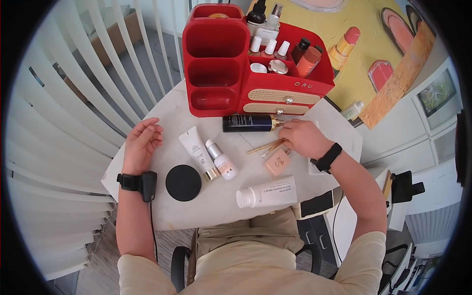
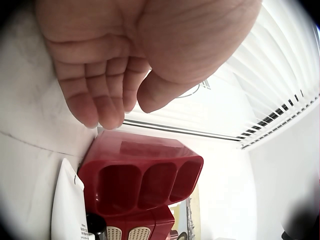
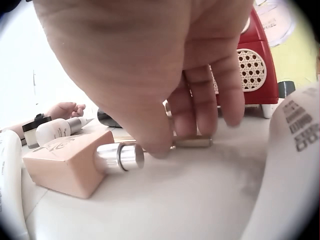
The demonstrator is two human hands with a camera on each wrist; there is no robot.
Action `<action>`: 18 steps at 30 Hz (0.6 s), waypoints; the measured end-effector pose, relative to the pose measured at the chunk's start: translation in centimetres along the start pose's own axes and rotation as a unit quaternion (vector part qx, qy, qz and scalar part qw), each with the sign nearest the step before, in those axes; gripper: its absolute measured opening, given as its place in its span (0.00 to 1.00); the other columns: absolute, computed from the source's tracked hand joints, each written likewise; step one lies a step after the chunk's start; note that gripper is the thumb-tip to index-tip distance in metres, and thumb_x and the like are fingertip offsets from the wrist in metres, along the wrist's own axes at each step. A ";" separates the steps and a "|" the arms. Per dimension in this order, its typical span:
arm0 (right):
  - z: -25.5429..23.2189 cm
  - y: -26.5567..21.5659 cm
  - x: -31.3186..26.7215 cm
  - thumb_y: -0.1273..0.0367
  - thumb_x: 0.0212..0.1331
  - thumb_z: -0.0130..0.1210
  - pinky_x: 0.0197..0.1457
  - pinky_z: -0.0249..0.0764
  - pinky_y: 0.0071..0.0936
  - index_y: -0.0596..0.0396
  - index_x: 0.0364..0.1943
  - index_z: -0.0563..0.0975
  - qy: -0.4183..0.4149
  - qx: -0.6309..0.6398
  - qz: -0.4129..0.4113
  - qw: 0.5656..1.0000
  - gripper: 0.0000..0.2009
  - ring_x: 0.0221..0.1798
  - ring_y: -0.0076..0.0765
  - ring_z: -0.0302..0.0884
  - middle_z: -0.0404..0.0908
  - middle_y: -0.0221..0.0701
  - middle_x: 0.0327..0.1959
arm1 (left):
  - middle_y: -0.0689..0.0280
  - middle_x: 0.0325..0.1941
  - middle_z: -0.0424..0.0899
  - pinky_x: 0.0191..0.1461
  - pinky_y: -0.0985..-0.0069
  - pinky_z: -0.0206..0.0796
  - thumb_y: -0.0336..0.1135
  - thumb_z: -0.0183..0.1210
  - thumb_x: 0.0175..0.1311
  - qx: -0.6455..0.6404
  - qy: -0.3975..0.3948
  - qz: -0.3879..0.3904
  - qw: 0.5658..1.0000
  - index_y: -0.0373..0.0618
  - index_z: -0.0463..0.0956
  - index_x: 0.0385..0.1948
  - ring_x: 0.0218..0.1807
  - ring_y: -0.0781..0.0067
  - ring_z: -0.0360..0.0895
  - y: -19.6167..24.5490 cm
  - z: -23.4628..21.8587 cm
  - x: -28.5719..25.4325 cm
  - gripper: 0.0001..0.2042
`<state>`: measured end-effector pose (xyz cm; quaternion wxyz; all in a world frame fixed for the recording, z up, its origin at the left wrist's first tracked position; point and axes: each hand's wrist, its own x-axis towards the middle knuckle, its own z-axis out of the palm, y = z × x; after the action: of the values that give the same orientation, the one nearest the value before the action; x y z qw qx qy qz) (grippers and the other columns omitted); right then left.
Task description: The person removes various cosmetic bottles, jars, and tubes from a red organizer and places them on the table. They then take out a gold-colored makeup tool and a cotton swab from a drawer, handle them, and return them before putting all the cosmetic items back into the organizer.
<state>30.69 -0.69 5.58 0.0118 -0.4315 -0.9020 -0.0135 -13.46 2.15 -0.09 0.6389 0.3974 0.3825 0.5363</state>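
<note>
My right hand (image 1: 302,136) is low over the table, its thumb and fingers pinching the end of slim gold sticks (image 1: 265,147). In the right wrist view, a metallic end (image 3: 195,142) shows below the fingertips. Close by lies a peach square bottle (image 1: 277,162), its silver neck (image 3: 120,157) near the thumb. A dark blue pump bottle (image 1: 247,123) lies on its side beyond the fingers. At the table's left edge, my left hand (image 1: 142,137) holds nothing, with its fingers loosely bent. A white tube (image 1: 195,147) and a small pump bottle (image 1: 222,161) lie to its right.
A red organizer (image 1: 216,73) with three hollows, drawers and several cosmetics stands at the back. Nearer my body are a round black lid-like disc (image 1: 183,183) and a large white bottle (image 1: 268,192) lying down. Vertical blinds (image 1: 64,113) hang along the left.
</note>
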 end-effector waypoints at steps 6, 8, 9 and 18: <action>-0.5 0.0 0.2 0.71 0.46 0.62 0.42 0.76 0.36 0.50 0.29 0.77 -0.035 0.005 0.020 0.999 0.06 0.40 0.41 0.77 0.77 0.29 0.31 | 0.64 0.39 0.82 0.42 0.79 0.71 0.30 0.50 0.71 0.000 0.000 0.001 1.000 0.38 0.74 0.51 0.36 0.77 0.78 -0.1 0.0 0.1 0.12; -0.3 0.1 0.2 0.71 0.46 0.61 0.42 0.76 0.36 0.50 0.28 0.77 -0.035 0.006 0.020 0.999 0.05 0.40 0.41 0.77 0.77 0.29 0.31 | 0.64 0.39 0.82 0.42 0.79 0.71 0.30 0.50 0.71 -0.001 -0.001 0.002 1.000 0.37 0.74 0.51 0.36 0.77 0.78 0.0 0.0 0.1 0.12; -0.1 0.2 0.1 0.71 0.47 0.61 0.42 0.76 0.36 0.50 0.28 0.77 -0.032 0.004 0.017 0.999 0.04 0.40 0.41 0.77 0.77 0.29 0.31 | 0.64 0.39 0.82 0.42 0.79 0.71 0.30 0.50 0.71 0.002 0.004 0.000 1.000 0.37 0.74 0.51 0.36 0.77 0.78 0.0 0.0 0.1 0.12; -1.5 0.1 -1.0 0.70 0.50 0.56 0.41 0.76 0.39 0.52 0.25 0.77 -0.013 0.015 0.036 0.999 0.02 0.35 0.43 0.78 0.78 0.32 0.26 | 0.64 0.38 0.82 0.41 0.79 0.71 0.30 0.50 0.70 0.007 0.020 -0.005 1.000 0.38 0.75 0.50 0.35 0.77 0.77 0.1 0.4 -0.2 0.11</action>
<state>31.39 -1.44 7.02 0.0071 -0.4631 -0.8862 0.0064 -13.16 1.90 0.22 0.6313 0.3892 0.4009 0.5378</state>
